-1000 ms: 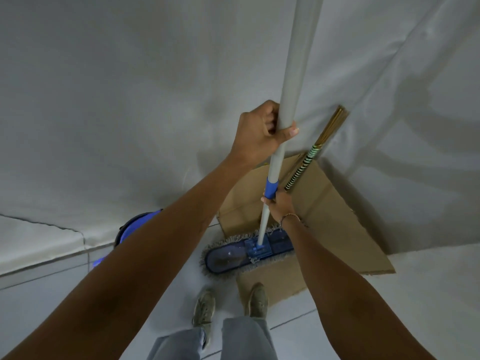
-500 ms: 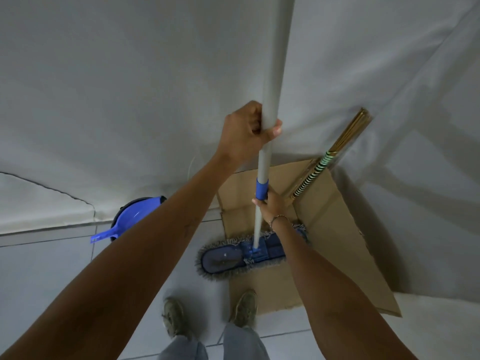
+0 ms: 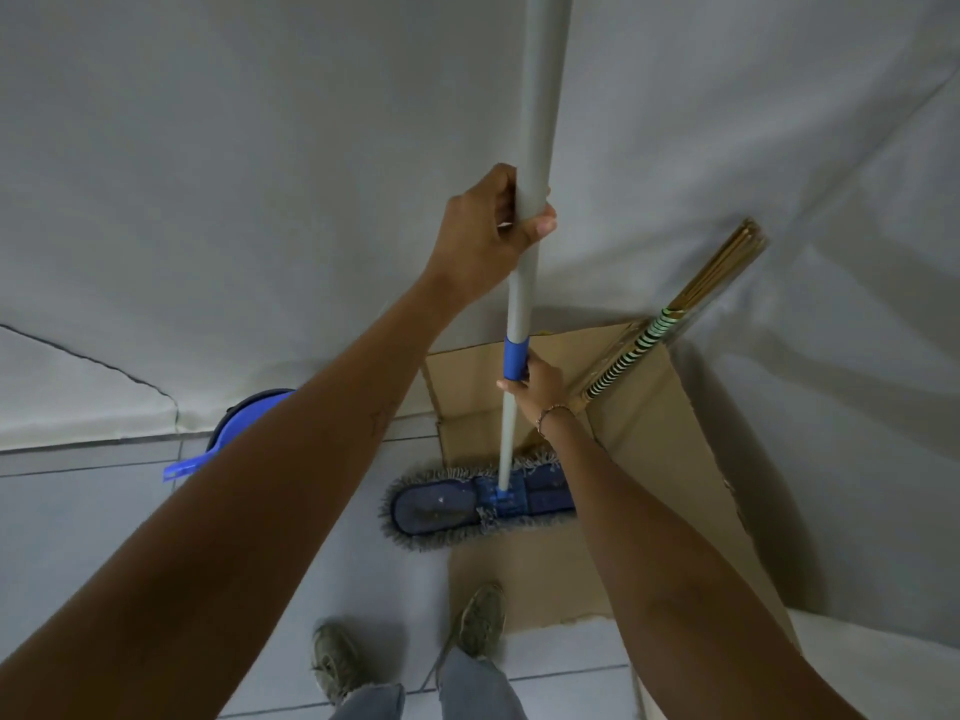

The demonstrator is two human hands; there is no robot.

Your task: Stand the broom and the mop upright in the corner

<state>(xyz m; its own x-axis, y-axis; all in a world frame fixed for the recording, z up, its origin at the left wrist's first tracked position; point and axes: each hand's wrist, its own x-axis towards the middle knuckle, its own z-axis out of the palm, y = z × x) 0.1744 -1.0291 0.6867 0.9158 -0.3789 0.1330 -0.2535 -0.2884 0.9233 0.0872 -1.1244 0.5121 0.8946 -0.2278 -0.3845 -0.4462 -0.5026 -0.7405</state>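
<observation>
Nearest the camera are two worn grey-green canvas shoes (image 3: 410,652) on the pale tiled floor (image 3: 104,537), toes toward the corner. Just beyond them the flat blue dust mop with its grey fringe (image 3: 452,504) lies half on the tiles and half on a flattened sheet of brown cardboard (image 3: 670,459) that fills the corner.

The mop's long grey metal pole with a blue collar (image 3: 524,283) rises almost straight up, out of view at the top. The right hand (image 3: 537,384) is wrapped around it just below the collar, and the left hand (image 3: 491,236) is clenched round it higher up, thumb across the front.

Farther in, the bundled straw broom with a green-and-black striped binding (image 3: 670,324) already leans into the fold where the two grey cloth-covered walls (image 3: 260,148) meet, its foot hidden behind the right wrist.

The step in hand appears to be parking the mop beside the broom. It would go best by sliding the head further onto the cardboard, toward the broom's foot, then tipping the pole gently into the fold (a pole set truly vertical will likely topple) and releasing the lower hand first.

Count: one mop, one broom, one cardboard sheet, two shoes, and one blue plastic dustpan (image 3: 234,433), partly hidden behind the left forearm.
</observation>
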